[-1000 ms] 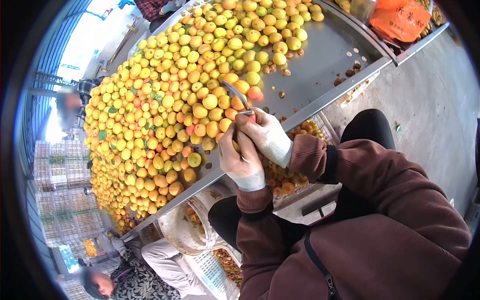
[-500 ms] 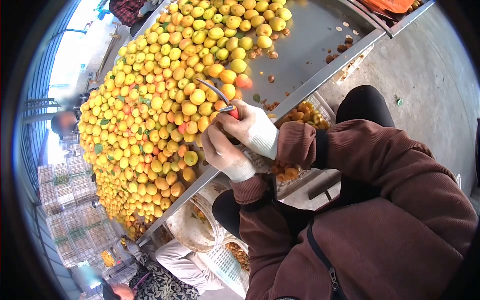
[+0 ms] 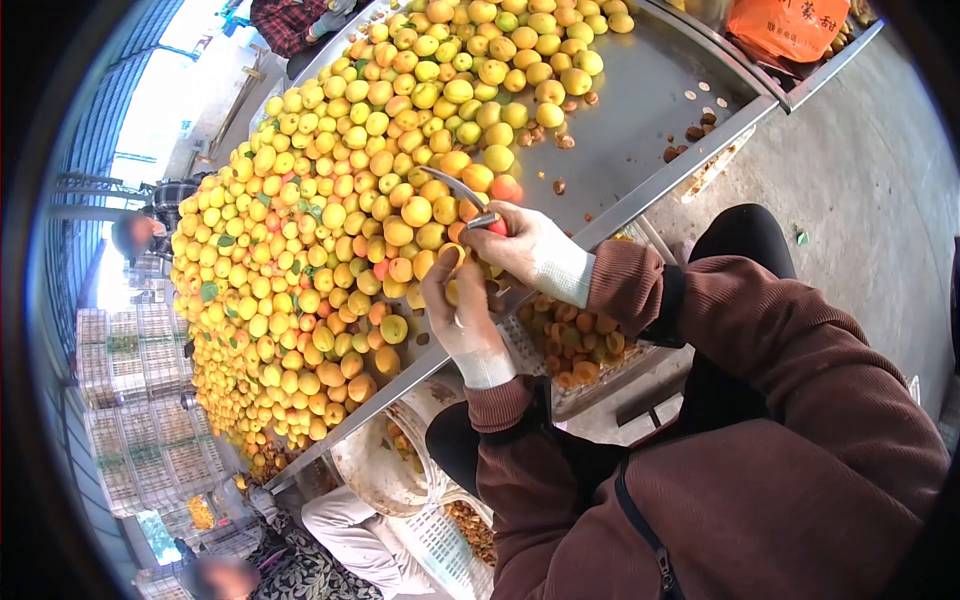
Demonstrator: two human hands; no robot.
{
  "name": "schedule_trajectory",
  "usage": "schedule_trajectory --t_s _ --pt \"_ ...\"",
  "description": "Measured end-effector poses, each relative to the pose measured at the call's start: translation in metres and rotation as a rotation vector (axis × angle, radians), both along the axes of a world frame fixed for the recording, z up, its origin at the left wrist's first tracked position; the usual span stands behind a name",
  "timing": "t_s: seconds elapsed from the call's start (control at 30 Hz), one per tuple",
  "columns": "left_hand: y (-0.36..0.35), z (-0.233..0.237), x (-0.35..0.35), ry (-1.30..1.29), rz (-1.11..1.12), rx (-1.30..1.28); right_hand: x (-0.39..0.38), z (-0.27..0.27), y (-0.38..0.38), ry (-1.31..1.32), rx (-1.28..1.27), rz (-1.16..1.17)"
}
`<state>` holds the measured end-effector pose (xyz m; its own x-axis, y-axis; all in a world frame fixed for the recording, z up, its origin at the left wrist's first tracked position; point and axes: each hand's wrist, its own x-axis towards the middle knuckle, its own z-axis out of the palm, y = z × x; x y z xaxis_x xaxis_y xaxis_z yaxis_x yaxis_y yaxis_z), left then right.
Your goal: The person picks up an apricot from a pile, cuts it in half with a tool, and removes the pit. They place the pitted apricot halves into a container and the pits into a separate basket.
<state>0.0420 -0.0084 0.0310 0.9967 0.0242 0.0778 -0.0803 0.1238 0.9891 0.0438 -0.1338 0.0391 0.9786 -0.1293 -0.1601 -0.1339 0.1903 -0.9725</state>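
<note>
My right hand [image 3: 535, 250], in a pale glove with a ribbed white cuff, is closed round the red handle of a small curved knife [image 3: 458, 187]. Its hooked blade points to the upper left, over the heap of yellow-orange apricots [image 3: 310, 260]. Just below it, my left hand [image 3: 462, 318], gloved too, pinches an apricot [image 3: 453, 256] between thumb and fingers; most of the fruit is hidden by the fingers. Both hands are close together above the metal table's near rim [image 3: 625, 210]. Beneath them, a crate [image 3: 575, 345] contains apricot pieces.
Loose pits [image 3: 700, 130] lie on the metal tabletop. An orange bag [image 3: 785, 28] is at the upper right. A white bucket [image 3: 375, 455] and a basket [image 3: 440, 540] stand below the table edge. Other people sit around the table; stacked crates [image 3: 150, 380] are at left.
My hands have moved slightly apart, and the left fingers have opened out somewhat, showing the apricot. The knife stays in my right hand. The whole view has shifted a little.
</note>
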Motion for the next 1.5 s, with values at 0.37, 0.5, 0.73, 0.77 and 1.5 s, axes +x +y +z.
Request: schedule_trajectory --t_s 0.37,0.5,0.73,0.77,1.5 --pt "-0.004 0.007 -0.011 -0.294 -0.058 0.363 -0.009 -0.006 -0.014 0.039 0.136 0.162" --pt "-0.018 0.004 -0.016 -0.290 0.011 0.307 -0.019 -0.010 0.003 -0.064 0.243 -0.026" --pt "-0.023 0.003 -0.015 -0.035 -0.005 -0.058 -0.015 -0.023 0.017 -0.054 0.166 -0.159" --pt "-0.023 0.007 -0.016 -0.013 -0.023 -0.133 -0.012 -0.022 0.015 -0.076 0.159 -0.162" --pt "0.012 0.015 -0.012 -0.779 -0.117 0.820 -0.036 0.015 -0.030 0.226 0.196 0.343"
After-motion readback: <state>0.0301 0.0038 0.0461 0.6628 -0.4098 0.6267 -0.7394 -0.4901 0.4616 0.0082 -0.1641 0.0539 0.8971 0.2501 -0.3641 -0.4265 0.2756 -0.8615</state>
